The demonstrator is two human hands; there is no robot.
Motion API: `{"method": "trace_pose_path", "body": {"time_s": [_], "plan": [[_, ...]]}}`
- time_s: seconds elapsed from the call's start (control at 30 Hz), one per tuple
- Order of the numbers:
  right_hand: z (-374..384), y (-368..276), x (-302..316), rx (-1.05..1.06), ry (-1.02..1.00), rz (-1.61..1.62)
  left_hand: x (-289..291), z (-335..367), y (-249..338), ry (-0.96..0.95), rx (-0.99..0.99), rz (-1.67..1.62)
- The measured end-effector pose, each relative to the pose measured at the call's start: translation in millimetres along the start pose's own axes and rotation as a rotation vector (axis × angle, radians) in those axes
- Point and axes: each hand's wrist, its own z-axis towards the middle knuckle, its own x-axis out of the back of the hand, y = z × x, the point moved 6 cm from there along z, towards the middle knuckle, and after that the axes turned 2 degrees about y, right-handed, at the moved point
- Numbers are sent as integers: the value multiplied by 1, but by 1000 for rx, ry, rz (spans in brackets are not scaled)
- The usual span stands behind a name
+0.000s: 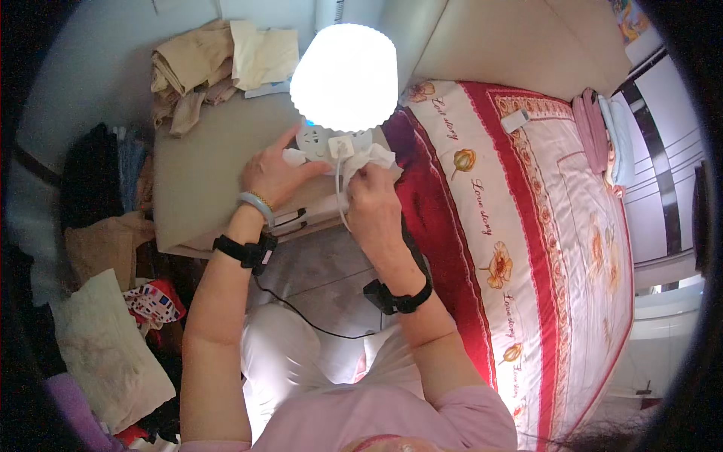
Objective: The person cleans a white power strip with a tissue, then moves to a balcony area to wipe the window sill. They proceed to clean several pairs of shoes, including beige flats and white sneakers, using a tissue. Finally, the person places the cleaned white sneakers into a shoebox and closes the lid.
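Edges first. The nightstand [199,169] ended at nine o'clock in a straight side, and its front lip passed under my left wrist. Most room to move lay between that side and the left hand [275,175]. At twelve o'clock the lit lamp [345,79] stood close over both hands, limiting upward travel. At three o'clock the bed [489,226] came near the right hand [374,205], leaving little sideways room.

Fingers: left thumb and forefinger spread apart around a small white piece [294,157], beside the socket base [310,140]; contact with the piece I could not tell. Right fingertips pressed together, pinching a crumpled white cloth [370,157], paper or fabric uncertain. The cloth was just below the lamp, at four o'clock of the white plug [341,147].

Count: one lamp; one plug, seated against the base; one white cord [338,184] hanging from it toward six o'clock; two wrist straps [245,251], one per arm; one phone-like slab [516,120] on the bed; one heap of folded clothes [197,60] at eleven o'clock.
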Motion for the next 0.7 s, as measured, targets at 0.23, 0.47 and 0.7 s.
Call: {"method": "trace_pose_path", "body": {"time_s": [0.23, 0.47, 0.7], "plan": [[-6, 35, 36, -33, 74, 294, -5, 1, 2, 73, -59, 4], [33, 47, 30, -52, 237, 293, -6, 1, 6, 70, -63, 15], [46, 47, -1, -84, 141, 313, -9, 1, -6, 55, -20, -36]]}}
